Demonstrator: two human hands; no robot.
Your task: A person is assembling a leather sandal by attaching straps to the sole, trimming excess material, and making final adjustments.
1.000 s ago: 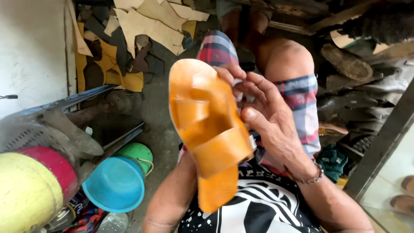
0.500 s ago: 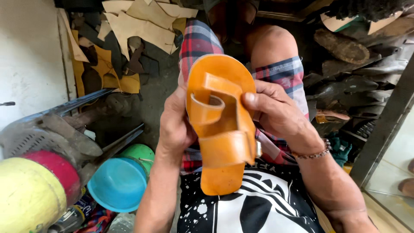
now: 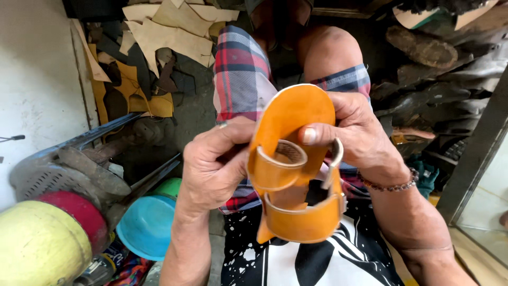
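Observation:
An orange leather sandal with a toe loop and a wide strap is held upright over my lap in the head view. My left hand grips its left edge near the toe loop. My right hand grips its right side, thumb pressed on the footbed just above the loop. A bead bracelet sits on my right wrist. The sandal's heel end points down toward my black and white shirt.
Leather offcuts lie heaped on the floor ahead. Blue, green, red and yellow plastic bowls crowd the lower left beside grey metal tools. Dark shoe soles pile up at right. Plaid shorts cover my knees.
The sandal has been turned and brought lower and closer. My left hand, first beneath it, now grips its left side. My right thumb has shifted onto the footbed.

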